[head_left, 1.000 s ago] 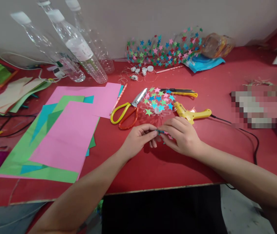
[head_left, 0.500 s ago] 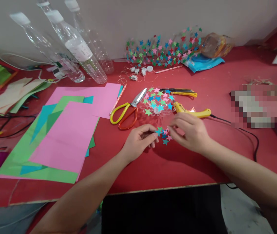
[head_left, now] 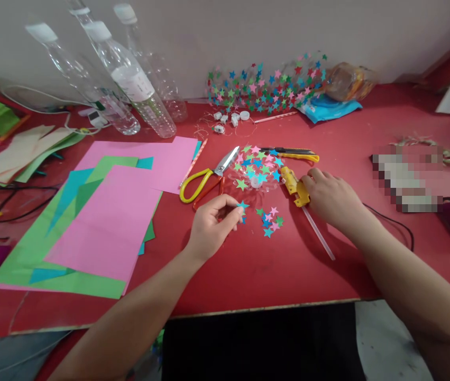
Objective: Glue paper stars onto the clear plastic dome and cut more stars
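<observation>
Between thumb and fingers, my left hand [head_left: 216,225] pinches a blue paper star [head_left: 242,205]; another bit of star shows below it. My right hand [head_left: 336,197] is wrapped round the handle of a yellow hot glue gun [head_left: 293,186], with a clear glue stick [head_left: 318,233] jutting out of it toward me. A small group of loose paper stars [head_left: 274,225] lies on the red table between my hands. Just beyond is a clear plastic piece [head_left: 253,182] covered with pink, green and blue stars. Scissors [head_left: 199,185] with yellow and red handles lie beyond my left hand.
Coloured paper sheets [head_left: 108,222] are piled at the left. Clear bottles [head_left: 137,87] stand by the wall. A star-covered clear bottle [head_left: 266,87] lies at the back. A yellow cutter knife [head_left: 296,155] lies beyond the glue gun. A black cord [head_left: 391,217] runs right.
My right hand has left the loose stars, moved right and taken hold of the glue gun, which is now turned. My left hand has drawn slightly left with a blue star.
</observation>
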`<state>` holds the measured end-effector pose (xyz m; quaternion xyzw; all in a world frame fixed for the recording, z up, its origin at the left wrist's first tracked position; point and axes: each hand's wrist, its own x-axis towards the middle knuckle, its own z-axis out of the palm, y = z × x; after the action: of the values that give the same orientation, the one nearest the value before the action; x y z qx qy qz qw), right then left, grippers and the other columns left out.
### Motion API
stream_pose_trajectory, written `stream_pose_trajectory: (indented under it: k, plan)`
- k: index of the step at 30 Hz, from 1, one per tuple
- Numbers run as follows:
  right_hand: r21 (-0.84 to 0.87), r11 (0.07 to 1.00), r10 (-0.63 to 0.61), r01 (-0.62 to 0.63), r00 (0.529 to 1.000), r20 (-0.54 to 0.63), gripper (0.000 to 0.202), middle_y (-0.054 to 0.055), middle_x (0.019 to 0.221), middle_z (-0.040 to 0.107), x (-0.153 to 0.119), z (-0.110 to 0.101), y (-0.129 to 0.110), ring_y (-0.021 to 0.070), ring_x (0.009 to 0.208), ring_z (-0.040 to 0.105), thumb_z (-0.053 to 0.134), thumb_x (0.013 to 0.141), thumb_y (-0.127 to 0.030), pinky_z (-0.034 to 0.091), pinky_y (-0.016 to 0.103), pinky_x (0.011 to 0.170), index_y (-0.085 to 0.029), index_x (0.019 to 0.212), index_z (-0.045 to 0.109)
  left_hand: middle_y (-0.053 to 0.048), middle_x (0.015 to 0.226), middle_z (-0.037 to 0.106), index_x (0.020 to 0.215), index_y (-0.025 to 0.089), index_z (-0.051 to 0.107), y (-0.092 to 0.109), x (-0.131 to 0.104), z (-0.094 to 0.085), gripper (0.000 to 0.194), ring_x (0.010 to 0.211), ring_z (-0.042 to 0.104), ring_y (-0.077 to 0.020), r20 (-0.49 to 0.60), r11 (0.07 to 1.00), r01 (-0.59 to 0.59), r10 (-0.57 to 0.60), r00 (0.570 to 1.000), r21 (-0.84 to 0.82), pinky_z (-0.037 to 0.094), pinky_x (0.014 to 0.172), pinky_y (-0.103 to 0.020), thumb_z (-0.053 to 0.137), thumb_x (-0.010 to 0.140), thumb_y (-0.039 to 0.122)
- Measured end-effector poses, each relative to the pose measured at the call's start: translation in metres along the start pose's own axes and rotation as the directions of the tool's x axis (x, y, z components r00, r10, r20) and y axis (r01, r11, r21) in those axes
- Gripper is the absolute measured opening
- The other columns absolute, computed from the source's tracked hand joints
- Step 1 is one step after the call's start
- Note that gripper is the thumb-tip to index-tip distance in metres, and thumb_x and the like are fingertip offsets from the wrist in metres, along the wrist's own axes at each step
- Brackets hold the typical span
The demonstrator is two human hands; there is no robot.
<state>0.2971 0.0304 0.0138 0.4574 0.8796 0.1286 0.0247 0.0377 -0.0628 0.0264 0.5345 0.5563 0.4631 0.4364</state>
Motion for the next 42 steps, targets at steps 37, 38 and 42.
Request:
stream_pose_trajectory:
  k: [37, 38, 42]
  plan:
    - [0.66, 0.614, -0.115, 0.432, 0.877, -0.467, 0.027, -0.003, 0.059, 0.046, -0.012, -0.037, -0.064, 0.0117, 0.054, 0.043, 0.055, 0.09, -0.03, 0.034, 0.025, 0.053, -0.022, 0.067, 0.042, 0.002, 0.063, 0.066, 0.074, 0.017, 0.062, 0.003, 0.003, -0.001, 0.01, 0.049, 0.056, -0.0068, -0.18, 1.0, -0.013, 0.013, 0.984, -0.002, 0.047, 0.049, -0.017, 0.059, 0.081, 0.023]
    - [0.657, 0.618, -0.115, 0.43, 0.877, -0.466, 0.027, -0.003, 0.059, 0.046, -0.012, -0.038, -0.064, 0.0117, 0.053, 0.043, 0.055, 0.09, -0.03, 0.034, 0.025, 0.053, -0.022, 0.067, 0.043, 0.002, 0.063, 0.066, 0.074, 0.017, 0.062, 0.003, 0.003, -0.001, 0.01, 0.049, 0.056, -0.0069, -0.182, 1.0, -0.011, 0.011, 0.983, -0.003, 0.047, 0.049, -0.017, 0.059, 0.081, 0.023]
    - [0.646, 0.629, -0.12, 0.432, 0.875, -0.468, 0.026, -0.003, 0.059, 0.046, -0.012, -0.038, -0.064, 0.0123, 0.054, 0.044, 0.054, 0.09, -0.029, 0.034, 0.026, 0.054, -0.022, 0.067, 0.042, 0.002, 0.063, 0.066, 0.074, 0.017, 0.061, 0.003, 0.003, -0.001, 0.009, 0.048, 0.055, -0.0065, -0.184, 1.0, -0.014, 0.013, 0.983, -0.004, 0.046, 0.049, -0.017, 0.059, 0.081, 0.022]
